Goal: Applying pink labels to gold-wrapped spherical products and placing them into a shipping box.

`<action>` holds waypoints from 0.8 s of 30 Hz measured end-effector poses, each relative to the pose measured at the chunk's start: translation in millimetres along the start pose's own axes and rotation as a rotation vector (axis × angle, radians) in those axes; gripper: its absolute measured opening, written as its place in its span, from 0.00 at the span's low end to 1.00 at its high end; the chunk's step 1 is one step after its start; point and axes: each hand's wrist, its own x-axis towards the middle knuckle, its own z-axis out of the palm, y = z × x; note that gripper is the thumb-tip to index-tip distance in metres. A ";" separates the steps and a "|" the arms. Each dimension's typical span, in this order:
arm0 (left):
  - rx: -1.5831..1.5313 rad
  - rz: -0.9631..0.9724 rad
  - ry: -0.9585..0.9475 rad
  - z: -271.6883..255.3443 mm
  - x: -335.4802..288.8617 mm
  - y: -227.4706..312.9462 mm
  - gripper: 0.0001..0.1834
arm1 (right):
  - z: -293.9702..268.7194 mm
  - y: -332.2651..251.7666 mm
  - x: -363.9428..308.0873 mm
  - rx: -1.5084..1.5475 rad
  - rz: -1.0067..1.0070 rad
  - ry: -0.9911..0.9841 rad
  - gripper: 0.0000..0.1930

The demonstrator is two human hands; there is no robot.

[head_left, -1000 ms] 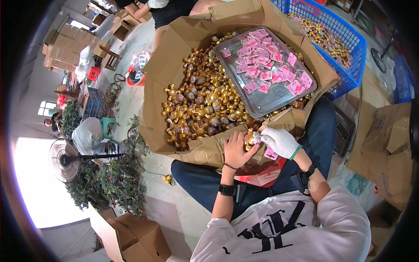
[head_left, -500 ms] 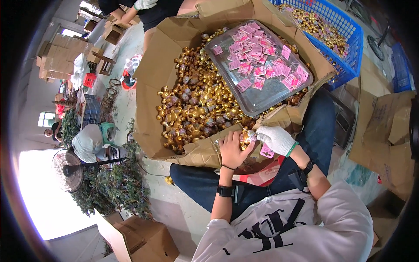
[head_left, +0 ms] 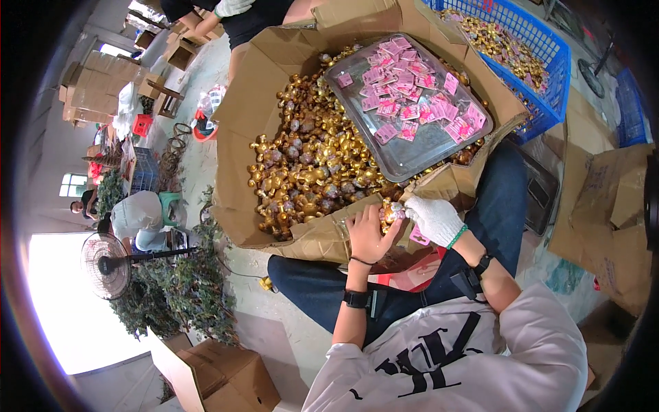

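Observation:
My bare left hand (head_left: 366, 233) holds a small shiny gold figure-like ornament (head_left: 391, 215) between thumb and fingers, over the near edge of a big cardboard box (head_left: 237, 137). From the right, my right hand (head_left: 434, 221), in a white knit glove with a green cuff, pinches at the ornament's side; its fingertips are partly hidden. Just under the glove a pink card tag (head_left: 418, 235) shows, partly covered. Many similar gold ornaments (head_left: 309, 165) fill the box. On top of them rests a grey tray (head_left: 395, 159) with loose pink cards (head_left: 412, 82).
A blue plastic basket (head_left: 557, 82) of gold ornaments with pink tags stands beyond the box at right. Open cartons (head_left: 604, 220) lie on my right. To the left are a fan (head_left: 106, 266), leafy branches (head_left: 185, 295) and a carton (head_left: 233, 378). Other people are nearby.
The pink card under my right glove has turned and shows less than before. Both hands stay at the ornament, almost in place. The seated person behind the fan has shifted posture.

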 end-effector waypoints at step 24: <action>0.046 -0.041 0.059 9.7 -2.1 5.4 0.28 | 5.7 4.6 -0.8 0.005 0.004 0.047 0.11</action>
